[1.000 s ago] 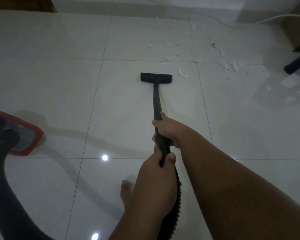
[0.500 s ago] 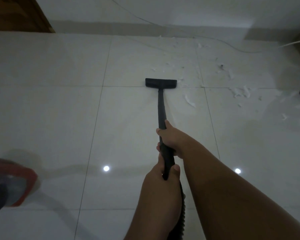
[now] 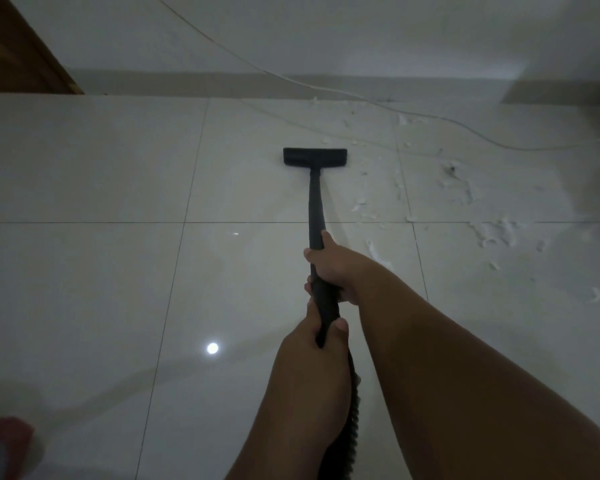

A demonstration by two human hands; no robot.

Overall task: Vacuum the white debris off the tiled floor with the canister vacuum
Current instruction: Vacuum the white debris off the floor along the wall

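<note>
Both my hands hold the black vacuum wand (image 3: 315, 206). My right hand (image 3: 336, 268) grips it higher up the tube, and my left hand (image 3: 312, 344) grips the lower end where the ribbed hose (image 3: 352, 420) begins. The flat black floor nozzle (image 3: 314, 157) rests on the glossy white tiled floor (image 3: 118, 271), two tiles ahead of me. White debris (image 3: 496, 233) lies scattered to the right of the nozzle, with more flakes (image 3: 359, 202) close beside the wand. The red canister vacuum (image 3: 0, 445) shows only as a blurred corner at the bottom left.
A thin white cable (image 3: 326, 86) runs along the floor from the back wall to the right edge, just behind the debris. A brown wooden door frame (image 3: 18, 53) stands at the top left. The wall's skirting (image 3: 222, 84) closes the floor beyond the nozzle.
The nozzle has been pushed forward across one tile joint toward the back wall. The view has tilted up, so the canister has slid almost out of frame at the bottom left.
</note>
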